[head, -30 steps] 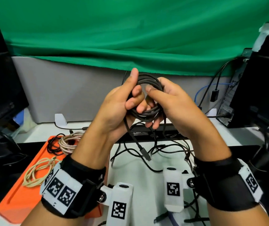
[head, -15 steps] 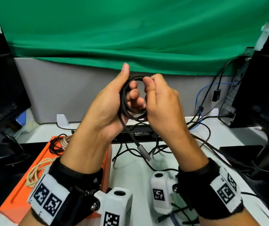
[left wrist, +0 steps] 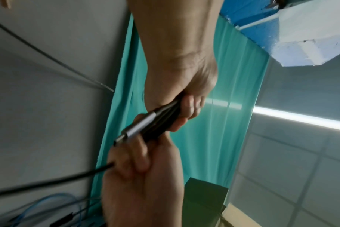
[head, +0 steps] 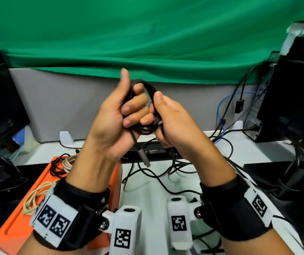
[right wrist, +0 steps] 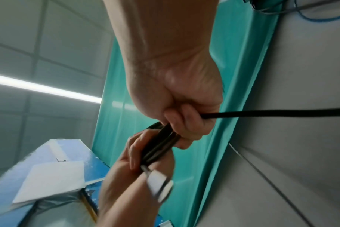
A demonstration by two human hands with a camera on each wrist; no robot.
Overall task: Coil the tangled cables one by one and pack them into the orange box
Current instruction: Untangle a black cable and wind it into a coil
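Both hands hold up one black cable coil (head: 141, 83) in front of the green cloth. My left hand (head: 127, 107) curls its fingers through the loop with the thumb pointing up. My right hand (head: 163, 116) grips the coil's right side, thumb on top. A silver connector (head: 144, 159) dangles below the left palm. In the left wrist view the connector (left wrist: 138, 127) juts from the bundled strands (left wrist: 165, 121). In the right wrist view a loose strand (right wrist: 281, 113) runs off from the right hand's fingers (right wrist: 184, 122). The orange box (head: 9, 227) lies at lower left.
The box holds a beige cable (head: 35, 196), a braided cable (head: 67, 163) and a thin black cable (head: 55, 166). Tangled black cables (head: 166, 173) lie on the white table below my hands. Dark monitors stand at both sides, with a computer tower (head: 258, 111) and a blue cable (head: 221, 107) at right.
The coil has turned from facing me to nearly edge-on and looks narrower. My right hand has swung round it from the right and now grips its right side.
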